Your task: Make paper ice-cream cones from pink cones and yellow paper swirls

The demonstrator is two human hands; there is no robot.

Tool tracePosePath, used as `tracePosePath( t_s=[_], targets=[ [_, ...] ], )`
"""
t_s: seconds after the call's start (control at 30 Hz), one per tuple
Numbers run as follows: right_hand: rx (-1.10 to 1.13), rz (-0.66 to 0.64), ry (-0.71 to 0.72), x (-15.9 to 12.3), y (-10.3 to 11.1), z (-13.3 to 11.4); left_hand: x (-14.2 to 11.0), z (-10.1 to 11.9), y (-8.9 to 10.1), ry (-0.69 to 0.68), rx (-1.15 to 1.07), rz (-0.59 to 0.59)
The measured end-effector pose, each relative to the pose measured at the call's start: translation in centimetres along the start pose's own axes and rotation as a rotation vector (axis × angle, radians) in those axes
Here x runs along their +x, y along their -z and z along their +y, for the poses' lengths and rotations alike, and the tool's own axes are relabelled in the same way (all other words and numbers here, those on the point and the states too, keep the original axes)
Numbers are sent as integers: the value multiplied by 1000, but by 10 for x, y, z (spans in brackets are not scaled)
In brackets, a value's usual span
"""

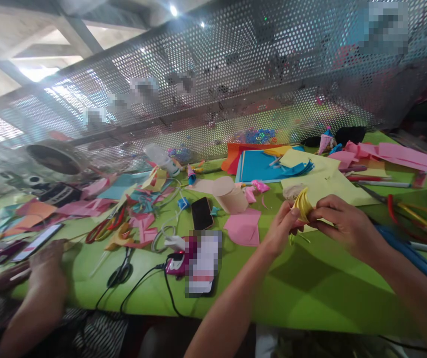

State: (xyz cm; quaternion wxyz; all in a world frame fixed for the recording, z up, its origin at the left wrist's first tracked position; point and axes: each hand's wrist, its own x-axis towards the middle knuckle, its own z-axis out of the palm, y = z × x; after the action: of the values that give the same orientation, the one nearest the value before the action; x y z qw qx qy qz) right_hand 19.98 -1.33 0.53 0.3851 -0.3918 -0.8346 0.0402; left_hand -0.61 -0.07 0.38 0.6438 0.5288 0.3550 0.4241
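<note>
Over the right half of the green table, a yellow fringed paper piece (pixel 302 205) with curved strips stands between my two hands. My left hand (pixel 284 226) pinches it low on the left side, near a bit of pink. From the right, the fingers of my right hand (pixel 342 223) close on its edge; the fingertips are partly hidden behind it. Thin yellow-green strips hang below my left hand. A pale yellow sheet (pixel 328 174) lies just behind, with a beige roundish lump beside the held paper. The pink paper piece (pixel 245 227) rests left of my hands.
A co-worker's hand (pixel 49 253) lies at the left table edge. Phones (pixel 202 214), a purple power block (pixel 179 263) with cables, scissors (pixel 124 268) and red-handled scissors (pixel 105 223) are left of me. Blue sheets (pixel 261 166) lie behind; a perforated metal screen (pixel 198 74) borders the table.
</note>
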Motion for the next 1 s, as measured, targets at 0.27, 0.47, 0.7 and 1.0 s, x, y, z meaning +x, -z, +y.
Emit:
tracePosePath(
  t_s=[0.27,0.47,0.7,1.0],
  targets=[
    [32,40,-3,0,-4,0,1,-5,1,6,-3,-2],
    [145,167,-82,3,-1,-17,1,-6,2,-7,53,31],
    [152,177,-120,2,-10,-26,0,-7,2,-35,125,47],
    [94,98,-136,-1,-11,-20,-1,-5,1,-56,109,40]
  ],
)
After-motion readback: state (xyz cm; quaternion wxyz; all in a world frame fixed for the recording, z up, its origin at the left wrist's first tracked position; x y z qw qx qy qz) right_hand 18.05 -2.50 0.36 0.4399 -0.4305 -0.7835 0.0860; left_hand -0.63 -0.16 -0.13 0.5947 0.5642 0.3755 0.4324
